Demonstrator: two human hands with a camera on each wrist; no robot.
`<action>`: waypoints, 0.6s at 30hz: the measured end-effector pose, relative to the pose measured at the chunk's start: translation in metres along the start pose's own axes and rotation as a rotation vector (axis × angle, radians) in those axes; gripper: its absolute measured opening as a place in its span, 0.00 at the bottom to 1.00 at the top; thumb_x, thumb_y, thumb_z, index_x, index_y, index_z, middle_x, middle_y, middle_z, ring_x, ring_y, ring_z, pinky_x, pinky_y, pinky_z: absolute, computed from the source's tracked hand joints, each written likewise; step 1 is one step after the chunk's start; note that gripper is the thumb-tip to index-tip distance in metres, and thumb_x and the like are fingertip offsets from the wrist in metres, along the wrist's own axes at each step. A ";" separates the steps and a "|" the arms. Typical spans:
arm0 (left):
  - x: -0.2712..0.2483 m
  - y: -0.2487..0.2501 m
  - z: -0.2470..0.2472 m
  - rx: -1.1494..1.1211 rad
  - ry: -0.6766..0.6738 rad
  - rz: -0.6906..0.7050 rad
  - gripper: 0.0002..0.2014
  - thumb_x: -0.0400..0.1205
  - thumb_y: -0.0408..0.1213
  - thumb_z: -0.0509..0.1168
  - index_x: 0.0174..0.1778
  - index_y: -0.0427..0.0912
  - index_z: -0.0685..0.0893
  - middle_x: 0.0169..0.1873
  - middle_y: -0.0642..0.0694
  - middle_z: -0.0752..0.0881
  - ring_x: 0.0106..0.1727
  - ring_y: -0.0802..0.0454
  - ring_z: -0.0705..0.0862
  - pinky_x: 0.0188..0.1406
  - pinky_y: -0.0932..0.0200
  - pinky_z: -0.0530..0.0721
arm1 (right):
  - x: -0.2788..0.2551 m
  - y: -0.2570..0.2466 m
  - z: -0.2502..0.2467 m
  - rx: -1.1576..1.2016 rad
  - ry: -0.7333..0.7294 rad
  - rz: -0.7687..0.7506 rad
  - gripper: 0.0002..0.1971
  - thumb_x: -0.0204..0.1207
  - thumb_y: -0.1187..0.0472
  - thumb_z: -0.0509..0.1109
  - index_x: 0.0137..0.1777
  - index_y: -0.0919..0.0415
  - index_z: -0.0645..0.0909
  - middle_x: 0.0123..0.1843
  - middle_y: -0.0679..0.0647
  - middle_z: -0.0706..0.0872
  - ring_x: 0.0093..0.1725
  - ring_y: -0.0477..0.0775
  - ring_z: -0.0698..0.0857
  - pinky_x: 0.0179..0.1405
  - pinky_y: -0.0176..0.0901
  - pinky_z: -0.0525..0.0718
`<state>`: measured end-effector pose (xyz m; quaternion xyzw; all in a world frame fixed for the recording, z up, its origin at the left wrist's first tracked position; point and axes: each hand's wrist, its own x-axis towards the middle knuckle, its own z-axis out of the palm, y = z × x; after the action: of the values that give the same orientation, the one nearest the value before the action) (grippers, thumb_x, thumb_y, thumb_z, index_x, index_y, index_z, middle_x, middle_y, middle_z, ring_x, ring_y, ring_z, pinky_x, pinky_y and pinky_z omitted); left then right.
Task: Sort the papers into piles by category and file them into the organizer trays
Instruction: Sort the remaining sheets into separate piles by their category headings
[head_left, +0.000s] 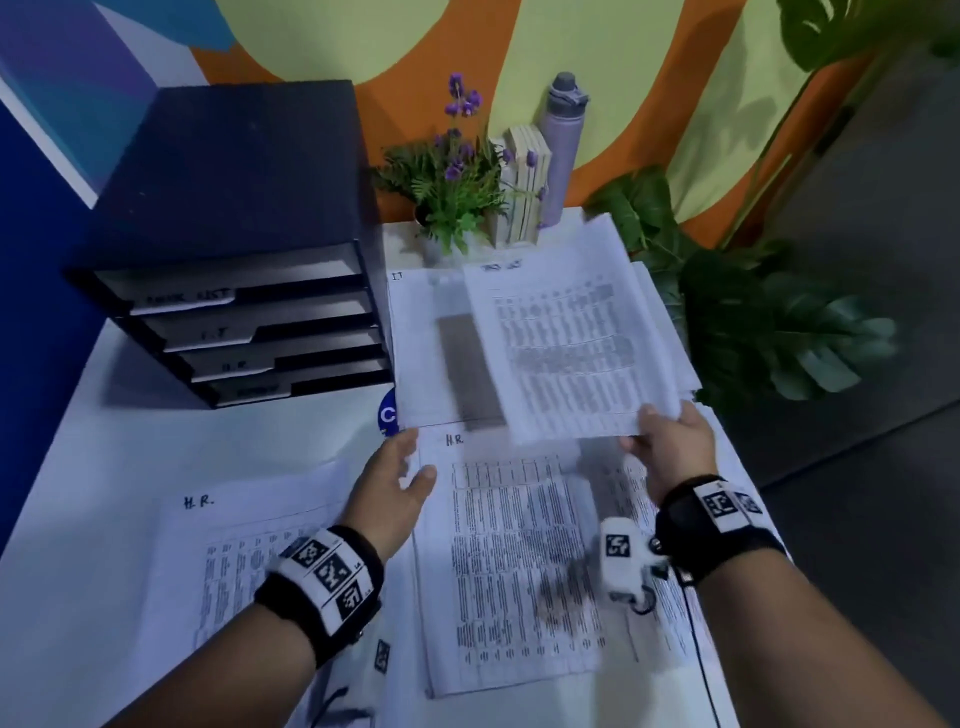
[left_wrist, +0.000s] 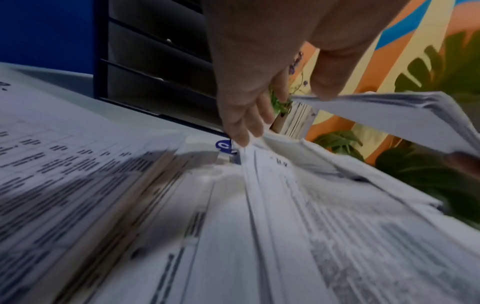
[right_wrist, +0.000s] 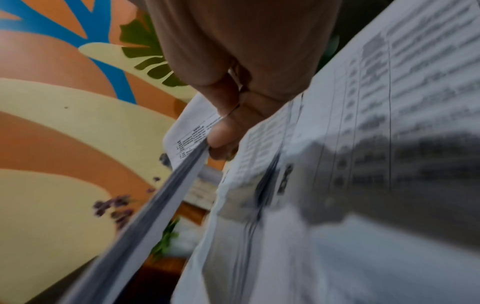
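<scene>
- Head view: the right hand (head_left: 675, 447) grips the near edge of a sheaf of papers (head_left: 571, 343), thumb on top, holding it lifted and tilted over the far-right pile marked "IT" (head_left: 415, 353). The left hand (head_left: 389, 483) is released — its fingers straight, touching the far-left corner of the near pile marked "HR" (head_left: 519, 571). Another "HR" pile (head_left: 234, 545) lies to the near left on the white worktop (head_left: 104, 467). The dark organizer (head_left: 234, 234) with four labelled trays stands far left; a potted plant (head_left: 452, 182), books (head_left: 524, 182) and a bottle (head_left: 563, 140) stand at the far edge.
- Left wrist view: the fingers (left_wrist: 241, 127) reach straight down to the pile's corner, just beside a blue sticker (left_wrist: 223, 145); the lifted sheaf hangs at the right — apart from this hand.
- Right wrist view: the fingers (right_wrist: 223, 135) curl under the sheaf's edge, pinching it; print below is blurred.
</scene>
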<state>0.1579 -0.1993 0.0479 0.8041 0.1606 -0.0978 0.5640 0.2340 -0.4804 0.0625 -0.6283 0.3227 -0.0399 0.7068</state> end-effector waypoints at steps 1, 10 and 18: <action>0.001 -0.007 0.001 0.049 -0.010 -0.016 0.24 0.85 0.36 0.64 0.77 0.50 0.69 0.75 0.50 0.73 0.72 0.54 0.74 0.71 0.56 0.71 | 0.012 -0.004 -0.008 -0.003 0.037 0.005 0.06 0.80 0.70 0.64 0.52 0.61 0.78 0.40 0.57 0.82 0.27 0.55 0.80 0.23 0.34 0.85; 0.007 -0.029 0.008 0.104 0.014 -0.047 0.19 0.84 0.36 0.64 0.61 0.70 0.72 0.71 0.51 0.76 0.68 0.59 0.75 0.72 0.50 0.75 | 0.087 0.000 -0.044 -0.039 0.149 0.002 0.04 0.81 0.67 0.65 0.53 0.60 0.77 0.38 0.55 0.82 0.21 0.46 0.83 0.21 0.34 0.84; -0.002 -0.033 -0.009 0.170 0.105 -0.034 0.19 0.84 0.35 0.63 0.68 0.59 0.73 0.68 0.51 0.76 0.66 0.58 0.75 0.67 0.59 0.72 | 0.094 -0.003 -0.040 -0.296 0.072 0.018 0.38 0.79 0.71 0.62 0.85 0.55 0.52 0.60 0.44 0.75 0.51 0.48 0.78 0.53 0.41 0.77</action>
<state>0.1440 -0.1805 0.0228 0.8502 0.1946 -0.0783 0.4829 0.2893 -0.5586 0.0266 -0.7210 0.3556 -0.0081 0.5947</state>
